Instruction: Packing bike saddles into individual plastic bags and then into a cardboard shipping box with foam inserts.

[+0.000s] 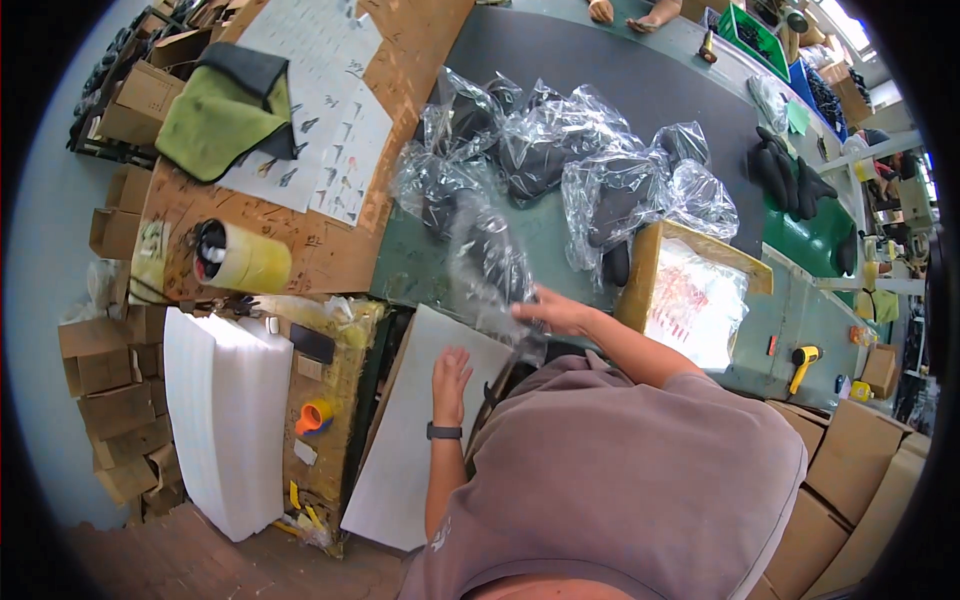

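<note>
My right hand [556,311] grips the near end of a clear plastic bag [490,260] that is smeared by motion, with a dark piece inside. My left hand [452,386] hovers over white foam sheets [425,430], fingers stretched out and holding nothing. Beyond my right hand, several black saddle-shaped pieces in clear bags [540,150] lie heaped on the green and dark grey table [600,60]. A tan box [641,275] with clear plastic sheets [700,300] stands right of my right hand. A small bare black piece [616,264] pokes out beside it.
At the left, a wooden board [330,240] carries printed sheets [330,130], a green cloth [225,120] and a yellow cup of pens [250,258]. A white foam stack [230,420] stands below. Right are black pieces [785,175] and a yellow heat gun [803,365]. Another person's hand [650,18] shows at the top.
</note>
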Action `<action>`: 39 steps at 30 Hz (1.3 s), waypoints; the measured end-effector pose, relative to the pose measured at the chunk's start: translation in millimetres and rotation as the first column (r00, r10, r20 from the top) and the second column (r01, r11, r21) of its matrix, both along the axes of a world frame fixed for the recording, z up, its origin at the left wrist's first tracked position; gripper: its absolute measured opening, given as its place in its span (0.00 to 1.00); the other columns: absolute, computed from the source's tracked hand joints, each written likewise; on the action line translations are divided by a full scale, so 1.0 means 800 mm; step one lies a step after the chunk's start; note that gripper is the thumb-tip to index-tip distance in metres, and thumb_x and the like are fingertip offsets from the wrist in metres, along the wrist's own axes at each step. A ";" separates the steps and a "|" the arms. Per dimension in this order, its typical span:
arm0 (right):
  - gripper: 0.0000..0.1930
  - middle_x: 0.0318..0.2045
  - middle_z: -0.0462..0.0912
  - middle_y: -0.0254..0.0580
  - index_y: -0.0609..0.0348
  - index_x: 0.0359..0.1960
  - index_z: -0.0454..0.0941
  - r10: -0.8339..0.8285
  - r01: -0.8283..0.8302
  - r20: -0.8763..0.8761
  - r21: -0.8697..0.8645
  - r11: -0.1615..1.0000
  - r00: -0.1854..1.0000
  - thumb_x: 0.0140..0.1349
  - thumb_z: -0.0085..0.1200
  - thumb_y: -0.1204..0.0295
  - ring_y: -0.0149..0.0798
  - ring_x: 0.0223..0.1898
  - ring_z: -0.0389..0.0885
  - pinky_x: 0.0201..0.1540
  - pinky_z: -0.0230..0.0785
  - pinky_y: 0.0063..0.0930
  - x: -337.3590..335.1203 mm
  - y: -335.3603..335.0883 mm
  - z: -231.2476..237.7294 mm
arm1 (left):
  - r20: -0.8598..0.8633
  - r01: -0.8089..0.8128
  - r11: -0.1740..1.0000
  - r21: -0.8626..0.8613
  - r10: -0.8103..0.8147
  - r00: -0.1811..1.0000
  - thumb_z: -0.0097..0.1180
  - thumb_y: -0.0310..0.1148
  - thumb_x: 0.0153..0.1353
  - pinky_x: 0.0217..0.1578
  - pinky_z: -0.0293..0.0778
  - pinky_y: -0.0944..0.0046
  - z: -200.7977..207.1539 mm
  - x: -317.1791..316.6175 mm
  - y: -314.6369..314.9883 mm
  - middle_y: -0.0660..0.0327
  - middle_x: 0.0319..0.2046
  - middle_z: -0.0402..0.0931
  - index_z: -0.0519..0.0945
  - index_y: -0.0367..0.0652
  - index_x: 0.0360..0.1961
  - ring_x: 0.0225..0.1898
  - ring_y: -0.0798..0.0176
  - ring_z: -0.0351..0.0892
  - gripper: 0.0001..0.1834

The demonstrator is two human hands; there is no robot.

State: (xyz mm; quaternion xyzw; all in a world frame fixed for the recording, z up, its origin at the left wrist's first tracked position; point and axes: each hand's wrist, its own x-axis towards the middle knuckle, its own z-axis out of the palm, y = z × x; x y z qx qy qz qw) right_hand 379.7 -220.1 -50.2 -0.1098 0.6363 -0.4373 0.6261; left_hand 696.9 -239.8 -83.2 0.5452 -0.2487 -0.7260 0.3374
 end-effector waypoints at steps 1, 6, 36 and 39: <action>0.34 0.48 0.88 0.41 0.65 0.69 0.74 0.204 -0.170 0.248 -0.152 0.974 0.947 0.67 0.73 0.61 0.37 0.48 0.87 0.56 0.81 0.38 -0.013 0.008 0.048 | 0.019 -0.023 1.000 0.002 0.023 1.000 0.61 0.42 0.79 0.61 0.83 0.47 -0.004 -0.002 0.008 0.55 0.56 0.86 0.81 0.37 0.60 0.57 0.53 0.86 0.19; 0.31 0.60 0.84 0.46 0.65 0.72 0.72 0.155 -0.312 -0.603 -0.165 0.936 0.782 0.70 0.69 0.70 0.46 0.62 0.82 0.66 0.75 0.39 -0.172 -0.064 -0.019 | -0.289 -0.048 0.992 -0.117 0.012 0.957 0.62 0.47 0.74 0.58 0.82 0.53 0.048 -0.058 0.028 0.55 0.51 0.86 0.81 0.41 0.60 0.54 0.55 0.85 0.23; 0.37 0.52 0.91 0.57 0.72 0.67 0.77 0.656 -0.682 0.369 -0.078 0.727 0.658 0.49 0.68 0.80 0.53 0.54 0.92 0.61 0.84 0.46 0.293 0.058 -0.016 | 0.999 0.313 0.949 0.037 -0.037 -0.003 0.68 0.25 0.57 0.64 0.72 0.44 -0.017 0.584 0.411 0.52 0.55 0.84 0.85 0.46 0.61 0.59 0.45 0.79 0.28; 0.31 0.51 0.90 0.53 0.70 0.61 0.80 0.659 -0.795 0.489 0.126 0.594 0.571 0.51 0.59 0.86 0.49 0.50 0.91 0.59 0.84 0.43 0.427 0.072 -0.105 | 0.980 0.581 0.790 0.197 -0.143 -0.137 0.61 0.29 0.65 0.63 0.71 0.45 -0.102 0.709 0.359 0.57 0.50 0.84 0.90 0.51 0.54 0.59 0.49 0.79 0.17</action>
